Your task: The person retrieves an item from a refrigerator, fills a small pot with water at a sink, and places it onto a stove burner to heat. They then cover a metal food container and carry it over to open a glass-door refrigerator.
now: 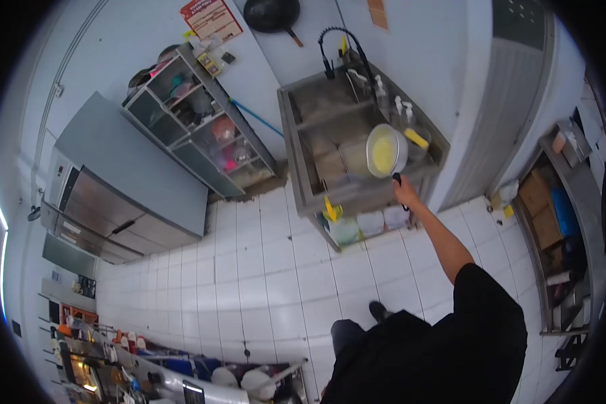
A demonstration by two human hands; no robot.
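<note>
My right hand (405, 194) is wrapped round the black handle (397, 179) of a light metal saucepan (400, 148). Pale yellow contents (384, 153) show inside the pan; what they are, I cannot tell. The pan is over the front right part of a metal double sink (291, 145). Beside it, on the sink's right side, lies a yellow sponge-like block (416, 139). A black spring-necked faucet (362, 54) rises at the sink's back. My left hand is out of sight.
White pump bottles (404, 108) stand along the sink's right side. A yellow spray-bottle head (332, 210) hangs at its front edge, above several plastic jugs (370, 223). Left are a shelf cabinet (209, 161) and a steel fridge (114, 215); a shelved counter (576, 175) stands right.
</note>
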